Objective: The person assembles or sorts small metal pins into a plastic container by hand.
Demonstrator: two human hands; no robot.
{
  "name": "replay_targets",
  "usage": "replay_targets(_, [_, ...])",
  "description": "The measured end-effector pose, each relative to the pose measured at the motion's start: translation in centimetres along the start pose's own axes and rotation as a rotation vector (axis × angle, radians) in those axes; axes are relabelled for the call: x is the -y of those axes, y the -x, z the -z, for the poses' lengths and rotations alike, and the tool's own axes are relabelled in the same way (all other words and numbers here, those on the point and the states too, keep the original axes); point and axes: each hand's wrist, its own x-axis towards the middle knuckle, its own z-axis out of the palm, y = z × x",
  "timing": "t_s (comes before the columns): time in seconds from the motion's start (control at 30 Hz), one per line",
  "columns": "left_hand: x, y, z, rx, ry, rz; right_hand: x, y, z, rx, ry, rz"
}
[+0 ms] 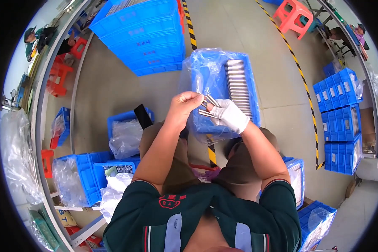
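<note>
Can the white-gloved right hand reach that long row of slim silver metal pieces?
Probably yes: the gloved right hand is near the row of silver metal pieces, whose top looks uncovered.

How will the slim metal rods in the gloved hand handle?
The metal rods are probably stiff, as they look straight and metallic. Their shiny surface may slip in the gloved right hand. Being slim and seemingly round, they could roll if set down loose.

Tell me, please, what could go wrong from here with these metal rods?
The held metal rods point different ways, so one might slip. The left hand is bare, unlike the gloved right hand, and might smudge the metal. Loose plastic sheeting beside the row of pieces could snag one.
</note>
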Motion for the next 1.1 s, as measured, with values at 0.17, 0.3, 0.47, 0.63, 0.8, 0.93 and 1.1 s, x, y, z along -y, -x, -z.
replay_targets(0.17, [0.0,0.2,-0.3,0.090,-0.027,-0.047,-0.2,-0.3,-0.5,-0.095,0.123,0.032])
replay_targets(0.3, [0.5,0.2,0.1,0.020,-0.111,-0.084,0.1,-0.1,-0.7,-0.124,0.172,0.023])
replay_targets(0.47, [-0.9,0.0,-0.2,-0.106,-0.061,-0.030,-0.2,-0.3,0.0,-0.022,0.110,0.016])
replay_targets(0.63, [0.3,-0.3,0.5,0.035,0.051,0.033,0.0,-0.2,-0.3,0.044,0.084,0.005])
replay_targets(0.8, [-0.3,0.0,-0.2,0.034,-0.054,-0.028,-0.7,-0.4,-0.3,-0.046,0.186,0.007])
replay_targets(0.93, [-0.1,0.0,0.0,0.061,-0.038,0.017,0.1,-0.2,-0.9,-0.109,0.252,-0.004])
replay_targets(1.1, [-1.0,-0.1,0.3,-0.091,-0.099,-0.039,-0.5,-0.4,-0.6,-0.028,0.187,-0.012])
